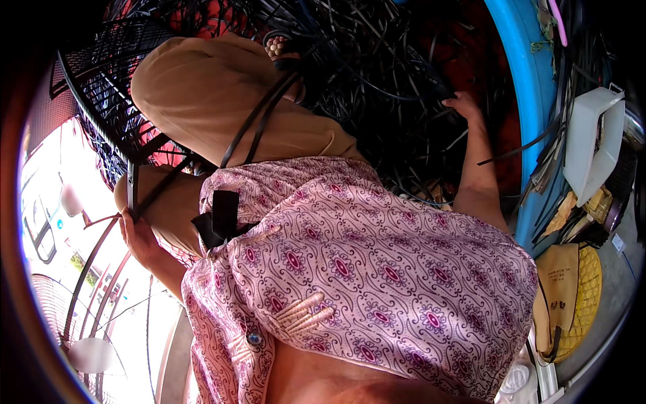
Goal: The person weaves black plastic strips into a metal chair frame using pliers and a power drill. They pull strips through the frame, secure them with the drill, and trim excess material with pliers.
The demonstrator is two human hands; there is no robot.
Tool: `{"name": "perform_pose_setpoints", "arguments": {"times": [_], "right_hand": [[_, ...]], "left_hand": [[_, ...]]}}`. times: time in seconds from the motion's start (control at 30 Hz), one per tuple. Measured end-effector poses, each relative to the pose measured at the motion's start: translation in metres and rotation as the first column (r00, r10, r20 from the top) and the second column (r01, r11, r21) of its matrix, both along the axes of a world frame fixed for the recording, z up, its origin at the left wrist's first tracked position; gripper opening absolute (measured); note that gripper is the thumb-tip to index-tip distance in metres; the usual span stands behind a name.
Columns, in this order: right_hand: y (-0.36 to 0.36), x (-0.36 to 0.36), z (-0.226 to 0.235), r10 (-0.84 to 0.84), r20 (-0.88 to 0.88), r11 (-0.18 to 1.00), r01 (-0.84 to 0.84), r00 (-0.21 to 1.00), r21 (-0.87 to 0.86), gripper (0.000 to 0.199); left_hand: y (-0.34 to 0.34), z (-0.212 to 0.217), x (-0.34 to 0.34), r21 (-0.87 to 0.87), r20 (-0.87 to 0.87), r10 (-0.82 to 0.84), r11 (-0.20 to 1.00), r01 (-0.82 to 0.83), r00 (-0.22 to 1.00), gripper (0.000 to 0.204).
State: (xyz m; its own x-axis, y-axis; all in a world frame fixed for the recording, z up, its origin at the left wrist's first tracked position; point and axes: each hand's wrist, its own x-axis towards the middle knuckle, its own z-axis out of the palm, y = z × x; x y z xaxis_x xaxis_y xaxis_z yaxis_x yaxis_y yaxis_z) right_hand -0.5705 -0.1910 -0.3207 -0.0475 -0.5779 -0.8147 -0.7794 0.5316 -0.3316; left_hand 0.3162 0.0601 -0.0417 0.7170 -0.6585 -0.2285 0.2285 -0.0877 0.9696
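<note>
At the left, my left hand (138, 237) is closed around the lower end of an upright black strip (132, 185), beside my knee. The strip joins a dark curved rim (86, 108) of an open black lattice, which looks like a partly woven basket (121, 84). My right arm stretches far out to the right. There my right hand (463, 106) grips at a large loose heap of black flat strips (377, 87); its fingertips are partly lost among the dark strips. Two black strips (259, 124) lie across my brown trouser leg.
A blue curved rim (518, 87) borders the heap on the right. Past it stand a whitish plastic container (592, 138), a yellow woven round piece (584, 303) and a tan bag (558, 286). Red surface shows under the strips. Long thin strips arch at the lower left.
</note>
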Motion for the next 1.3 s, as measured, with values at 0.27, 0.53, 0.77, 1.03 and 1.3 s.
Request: {"name": "perform_pose_setpoints", "arguments": {"times": [0.27, 0.53, 0.77, 1.03, 1.3], "right_hand": [[0.005, 0.015, -0.002, 0.125, -0.247, 0.939, -0.195, 0.961, -0.283, 0.041], [0.006, 0.010, -0.017, -0.088, -0.045, 0.929, 0.066, 0.995, -0.363, 0.052], [-0.013, 0.007, -0.001, -0.048, -0.231, 0.879, -0.069, 0.972, -0.472, 0.054], [-0.020, -0.006, -0.008, -0.169, 0.015, 0.924, 0.164, 0.985, -0.346, 0.059], [-0.014, -0.002, -0.010, -0.126, 0.022, 0.934, 0.126, 0.992, -0.334, 0.069]], "left_hand": [[0.001, -0.007, 0.003, -0.029, 0.020, 0.010, 1.000, -0.010, 1.000, 0.015], [-0.008, -0.018, -0.013, -0.028, 0.041, 0.028, 0.999, -0.027, 0.999, 0.018], [-0.008, -0.025, -0.014, -0.021, 0.045, 0.049, 0.999, -0.048, 0.998, 0.022], [-0.019, -0.030, -0.022, -0.041, 0.063, 0.049, 0.998, -0.047, 0.997, 0.022], [-0.028, -0.036, -0.031, -0.071, 0.086, 0.056, 0.996, -0.049, 0.995, 0.023]]}}
